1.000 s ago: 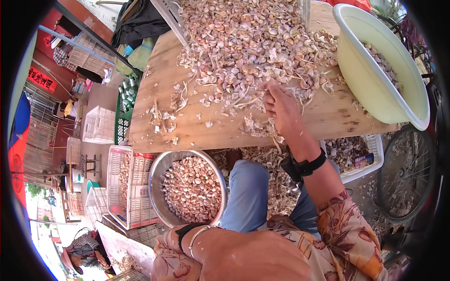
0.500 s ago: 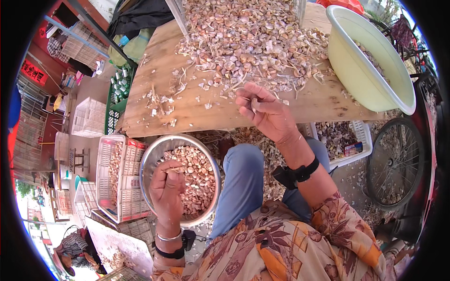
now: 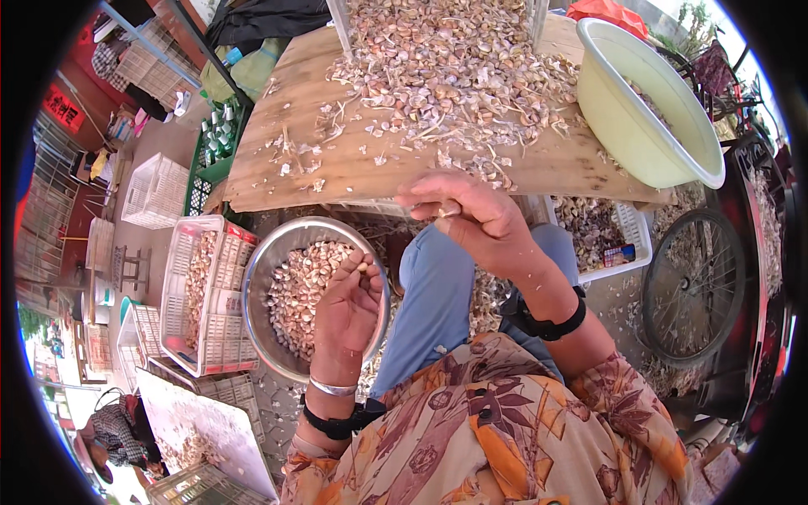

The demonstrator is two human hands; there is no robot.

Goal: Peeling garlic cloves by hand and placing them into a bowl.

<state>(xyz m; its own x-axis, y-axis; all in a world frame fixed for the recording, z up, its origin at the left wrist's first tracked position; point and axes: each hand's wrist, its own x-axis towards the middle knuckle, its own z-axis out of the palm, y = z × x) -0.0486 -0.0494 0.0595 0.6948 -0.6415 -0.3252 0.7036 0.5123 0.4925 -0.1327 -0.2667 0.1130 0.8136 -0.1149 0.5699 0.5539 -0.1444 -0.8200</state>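
Note:
My left hand [image 3: 347, 307] is over the right side of a metal bowl [image 3: 254, 307] that holds many garlic cloves [image 3: 311, 282]. Its fingers are curled, with a small pale garlic clove [image 3: 363, 267] at their tips. To the right, my right hand [image 3: 484, 220] is above my knees at the table's front edge, pinching what looks like a garlic clove [image 3: 449, 208] between thumb and fingers. Across the wooden table [image 3: 257, 172] spreads a large heap of loose garlic cloves [image 3: 454, 76] with dry stems and skins.
A pale yellow basin [image 3: 619, 101] sits on the table's right. Below it are a white crate [image 3: 641, 244] of garlic and a wheel [image 3: 694, 286]. Left of the bowl stands another crate [image 3: 178, 295] with cloves. A green bottle crate [image 3: 202, 185] is beside the table.
My left hand has moved right across the bowl and turned, its fingers now showing a clove. My right hand has come down from the table edge toward my lap. The view has shifted slightly.

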